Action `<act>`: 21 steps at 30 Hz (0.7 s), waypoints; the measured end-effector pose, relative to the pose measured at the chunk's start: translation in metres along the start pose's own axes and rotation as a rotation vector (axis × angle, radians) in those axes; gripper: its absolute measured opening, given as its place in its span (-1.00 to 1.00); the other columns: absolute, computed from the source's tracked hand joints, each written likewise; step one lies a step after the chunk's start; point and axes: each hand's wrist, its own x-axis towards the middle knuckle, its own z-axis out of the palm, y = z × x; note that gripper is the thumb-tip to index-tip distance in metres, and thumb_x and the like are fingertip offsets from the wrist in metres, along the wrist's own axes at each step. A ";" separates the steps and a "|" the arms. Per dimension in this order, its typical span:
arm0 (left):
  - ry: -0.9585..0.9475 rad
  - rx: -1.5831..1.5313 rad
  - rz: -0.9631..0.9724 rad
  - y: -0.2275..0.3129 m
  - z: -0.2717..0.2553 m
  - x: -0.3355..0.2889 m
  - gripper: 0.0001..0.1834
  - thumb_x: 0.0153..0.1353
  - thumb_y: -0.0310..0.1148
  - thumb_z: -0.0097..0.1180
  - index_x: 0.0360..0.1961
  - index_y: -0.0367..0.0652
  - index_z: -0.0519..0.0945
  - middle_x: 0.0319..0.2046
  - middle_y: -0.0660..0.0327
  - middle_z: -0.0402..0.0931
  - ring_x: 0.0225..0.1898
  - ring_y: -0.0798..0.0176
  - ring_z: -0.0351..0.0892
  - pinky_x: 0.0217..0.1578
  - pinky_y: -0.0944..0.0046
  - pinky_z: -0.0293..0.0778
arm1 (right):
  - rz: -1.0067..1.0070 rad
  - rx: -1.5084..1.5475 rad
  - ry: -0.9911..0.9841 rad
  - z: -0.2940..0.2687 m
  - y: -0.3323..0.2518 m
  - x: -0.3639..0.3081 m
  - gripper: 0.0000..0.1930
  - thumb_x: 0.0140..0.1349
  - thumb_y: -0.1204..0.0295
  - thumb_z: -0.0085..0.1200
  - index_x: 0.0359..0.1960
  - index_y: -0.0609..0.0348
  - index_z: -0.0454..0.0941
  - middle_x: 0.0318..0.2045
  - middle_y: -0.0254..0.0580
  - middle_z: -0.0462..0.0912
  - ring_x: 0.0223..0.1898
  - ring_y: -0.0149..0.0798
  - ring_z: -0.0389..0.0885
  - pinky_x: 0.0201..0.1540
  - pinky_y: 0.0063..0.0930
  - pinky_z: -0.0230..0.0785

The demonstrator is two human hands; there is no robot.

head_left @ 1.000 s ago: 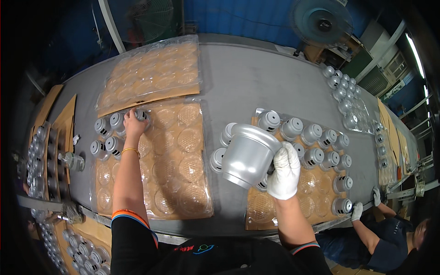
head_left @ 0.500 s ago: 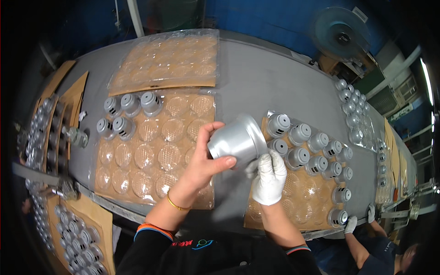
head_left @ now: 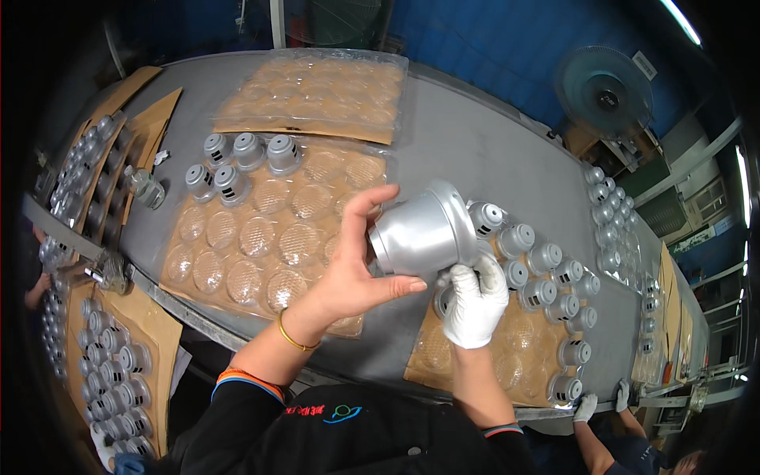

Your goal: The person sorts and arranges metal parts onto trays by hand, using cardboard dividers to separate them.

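A smooth silver cup-shaped housing (head_left: 423, 231) is held tilted above the table, its wide flanged rim toward the right. Bare and loosely curved, my left hand (head_left: 358, 265) spans the narrower end, with the index finger over the top and the thumb along the underside. My right hand (head_left: 475, 299), in a white glove, grips the rim from below; its fingers are partly behind the housing. Beneath it, a clear blister tray on cardboard (head_left: 518, 332) carries several similar housings (head_left: 538, 294). To the left, another tray (head_left: 269, 237) has several housings (head_left: 248, 150) at its far corner.
Stacked blister sheets (head_left: 313, 95) lie at the far side. A glass jar (head_left: 146, 188) stands near filled racks (head_left: 83, 162) on the left. More housings fill a tray (head_left: 115, 364) at lower left. A co-worker's gloved hands (head_left: 586, 408) rest by the right edge. A fan (head_left: 606, 95) stands beyond.
The view has turned, shifting the trays in the picture. The housing sits slightly farther right and higher, and my left fingers look more spread. Another gloved hand now shows at lower left.
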 end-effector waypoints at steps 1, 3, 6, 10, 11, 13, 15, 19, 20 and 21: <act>0.001 0.005 0.006 0.002 0.007 -0.001 -0.10 -0.23 -0.42 0.39 0.13 -0.13 0.08 -0.02 0.15 0.17 0.03 0.24 0.22 0.03 0.27 0.24 | -0.004 0.005 -0.005 -0.001 0.003 -0.002 -0.82 -0.02 0.66 0.13 -0.34 0.35 0.46 -0.37 -0.22 0.49 -0.53 -0.47 0.43 -0.51 -0.61 0.32; 0.111 -0.316 -0.254 0.003 0.012 -0.005 -0.05 -0.23 -0.41 0.41 0.15 -0.14 0.04 -0.02 0.15 0.17 0.03 0.24 0.22 0.03 0.26 0.24 | -0.037 0.208 0.013 0.004 0.007 -0.007 -0.83 -0.02 0.66 0.12 -0.34 0.36 0.47 -0.34 -0.20 0.49 -0.53 -0.46 0.44 -0.51 -0.60 0.33; 0.091 -0.153 -0.163 0.000 0.007 -0.012 -0.10 -0.22 -0.40 0.39 0.13 -0.13 0.09 0.02 0.10 0.14 0.06 0.21 0.21 0.05 0.24 0.23 | 0.170 0.054 -0.044 -0.003 -0.007 -0.008 -0.81 -0.06 0.62 0.18 -0.36 0.33 0.49 -0.36 -0.23 0.48 -0.51 -0.45 0.43 -0.50 -0.61 0.31; 0.003 0.168 0.066 0.002 0.001 -0.014 -0.13 -0.24 -0.45 0.38 0.11 -0.10 0.13 0.13 0.11 0.06 0.13 0.22 0.17 0.07 0.23 0.22 | -0.056 -0.189 -0.086 -0.009 -0.017 -0.007 -0.77 -0.10 0.59 0.24 -0.36 0.31 0.49 -0.39 -0.27 0.48 -0.49 -0.46 0.42 -0.47 -0.62 0.29; -0.031 0.358 0.105 0.007 0.001 -0.014 -0.14 -0.23 -0.47 0.37 0.11 -0.09 0.13 0.14 0.10 0.06 0.14 0.20 0.16 0.08 0.22 0.21 | -0.044 -0.253 -0.090 -0.011 -0.019 -0.007 -0.76 -0.12 0.59 0.26 -0.38 0.29 0.49 -0.41 -0.30 0.47 -0.50 -0.47 0.39 -0.46 -0.62 0.28; -0.021 0.580 0.230 0.010 0.003 -0.013 -0.12 -0.21 -0.50 0.35 0.14 -0.08 0.10 0.14 0.07 0.06 0.15 0.15 0.15 0.10 0.19 0.20 | -0.031 -0.316 -0.096 -0.012 -0.020 -0.011 -0.76 -0.14 0.58 0.27 -0.40 0.28 0.48 -0.43 -0.32 0.46 -0.51 -0.48 0.36 -0.44 -0.62 0.27; 0.037 0.237 0.130 0.007 0.016 -0.016 -0.10 -0.22 -0.51 0.35 0.15 -0.08 0.07 0.13 0.07 0.07 0.15 0.15 0.14 0.10 0.19 0.20 | 0.021 -0.134 -0.048 -0.009 -0.017 -0.017 -0.75 -0.15 0.59 0.27 -0.41 0.28 0.47 -0.46 -0.34 0.44 -0.52 -0.49 0.31 -0.42 -0.63 0.25; 0.072 -0.151 -0.072 0.005 0.018 -0.018 -0.05 -0.23 -0.39 0.40 0.15 -0.13 0.02 0.12 0.04 0.06 0.14 0.17 0.13 0.12 0.19 0.16 | -0.029 -0.004 -0.052 -0.011 -0.006 -0.017 -0.74 -0.16 0.60 0.28 -0.41 0.28 0.47 -0.46 -0.34 0.44 -0.52 -0.48 0.31 -0.42 -0.62 0.25; 0.072 -0.167 -0.117 0.006 0.017 -0.018 -0.06 -0.24 -0.41 0.39 0.14 -0.13 0.05 0.12 0.04 0.07 0.14 0.16 0.13 0.12 0.19 0.15 | -0.010 -0.101 -0.046 -0.014 -0.004 -0.016 -0.75 -0.15 0.61 0.27 -0.41 0.28 0.46 -0.45 -0.33 0.45 -0.51 -0.48 0.34 -0.43 -0.62 0.26; 0.072 -0.165 -0.117 0.002 0.013 -0.018 -0.06 -0.24 -0.41 0.39 0.14 -0.13 0.05 0.12 0.04 0.07 0.14 0.16 0.13 0.12 0.19 0.15 | 0.010 -0.197 -0.040 -0.014 -0.002 -0.015 -0.75 -0.15 0.62 0.26 -0.41 0.28 0.46 -0.44 -0.32 0.46 -0.50 -0.48 0.37 -0.44 -0.61 0.27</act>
